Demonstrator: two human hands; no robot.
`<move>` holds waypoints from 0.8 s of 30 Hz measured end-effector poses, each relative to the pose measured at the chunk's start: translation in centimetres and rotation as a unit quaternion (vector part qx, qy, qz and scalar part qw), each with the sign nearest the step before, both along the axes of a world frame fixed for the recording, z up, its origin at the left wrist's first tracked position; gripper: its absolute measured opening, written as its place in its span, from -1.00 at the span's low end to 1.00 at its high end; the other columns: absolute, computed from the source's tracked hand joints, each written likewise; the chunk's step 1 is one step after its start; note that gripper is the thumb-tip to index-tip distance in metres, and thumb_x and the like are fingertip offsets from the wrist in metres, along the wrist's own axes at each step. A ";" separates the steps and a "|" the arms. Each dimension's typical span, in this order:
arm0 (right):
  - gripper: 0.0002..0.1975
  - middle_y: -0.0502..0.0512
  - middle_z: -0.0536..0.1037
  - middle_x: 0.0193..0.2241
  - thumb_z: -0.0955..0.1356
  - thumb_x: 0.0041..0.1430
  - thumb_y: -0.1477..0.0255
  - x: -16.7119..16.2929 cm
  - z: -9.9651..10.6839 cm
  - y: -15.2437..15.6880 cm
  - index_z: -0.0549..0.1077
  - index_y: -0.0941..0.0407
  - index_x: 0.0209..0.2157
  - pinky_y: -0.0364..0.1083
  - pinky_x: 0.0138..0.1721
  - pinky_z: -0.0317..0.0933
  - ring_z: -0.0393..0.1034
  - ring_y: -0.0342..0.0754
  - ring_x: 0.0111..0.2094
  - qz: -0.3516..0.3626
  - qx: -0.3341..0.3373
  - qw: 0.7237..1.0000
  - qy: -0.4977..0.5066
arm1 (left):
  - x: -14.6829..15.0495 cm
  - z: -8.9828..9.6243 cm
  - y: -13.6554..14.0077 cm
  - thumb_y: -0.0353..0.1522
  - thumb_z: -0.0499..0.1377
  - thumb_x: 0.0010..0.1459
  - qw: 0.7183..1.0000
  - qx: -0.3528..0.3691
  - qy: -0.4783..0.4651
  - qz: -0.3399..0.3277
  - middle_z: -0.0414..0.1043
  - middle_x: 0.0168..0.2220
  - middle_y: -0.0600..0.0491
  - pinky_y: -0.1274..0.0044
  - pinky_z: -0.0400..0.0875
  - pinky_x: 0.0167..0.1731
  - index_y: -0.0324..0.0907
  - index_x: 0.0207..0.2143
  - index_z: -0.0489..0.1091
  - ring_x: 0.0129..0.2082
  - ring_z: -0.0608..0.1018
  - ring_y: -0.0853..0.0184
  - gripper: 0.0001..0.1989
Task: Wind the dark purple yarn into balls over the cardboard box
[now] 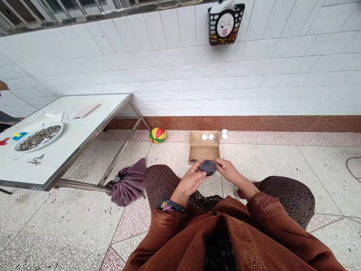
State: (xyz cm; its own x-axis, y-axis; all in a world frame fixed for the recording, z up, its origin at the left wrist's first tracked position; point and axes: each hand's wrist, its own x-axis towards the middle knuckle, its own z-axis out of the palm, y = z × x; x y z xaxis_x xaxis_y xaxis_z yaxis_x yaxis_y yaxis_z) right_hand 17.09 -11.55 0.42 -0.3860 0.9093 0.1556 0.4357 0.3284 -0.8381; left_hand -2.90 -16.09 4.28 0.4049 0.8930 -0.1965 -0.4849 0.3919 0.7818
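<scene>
The left hand [191, 180] clamps the dark yarn ball [208, 168] from its left; the right hand [228, 170] pinches at its right edge.

In the middle of the frame we see a dusky purple-grey ball of yarn [208, 168]; just above it, a plain tan box [204, 152] and white balls [208, 136]. Left of these we find a toy ball [157, 135] in red, yellow and green panels, and lower, a plum-purple bag [128, 184]. At bottom centre we note a rust-brown jacket [175, 248], a black cuff [170, 206] with white dots and bright flowers, and brown trousers [287, 195] with a dark pebble pattern. Across the top we have white wall tiles [169, 60], over a veined red-brown skirting [267, 123].
</scene>
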 end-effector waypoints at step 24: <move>-0.76 0.06 0.55 -0.36 0.32 0.38 0.25 -0.3 7.0 -0.3 0.57 0.06 -0.27 -0.08 -0.24 0.29 0.44 -0.07 -0.32 0.088 0.095 0.991 0.027 | 0.6 -0.4 0.6 -0.51 0.32 -0.10 0.998 0.010 0.046 0.031 0.41 -0.02 0.05 0.58 0.26 -0.29 -0.05 0.09 0.42 -0.22 0.42 0.43 -0.37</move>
State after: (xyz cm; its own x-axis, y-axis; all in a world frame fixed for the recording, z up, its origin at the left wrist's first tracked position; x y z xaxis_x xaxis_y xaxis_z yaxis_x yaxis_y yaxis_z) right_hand 16.77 -11.83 7.46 -0.5226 0.7807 0.3427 0.3139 0.5499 -0.7740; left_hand -2.30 -15.47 3.91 0.3306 0.9195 -0.2125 -0.4340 0.3480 0.8310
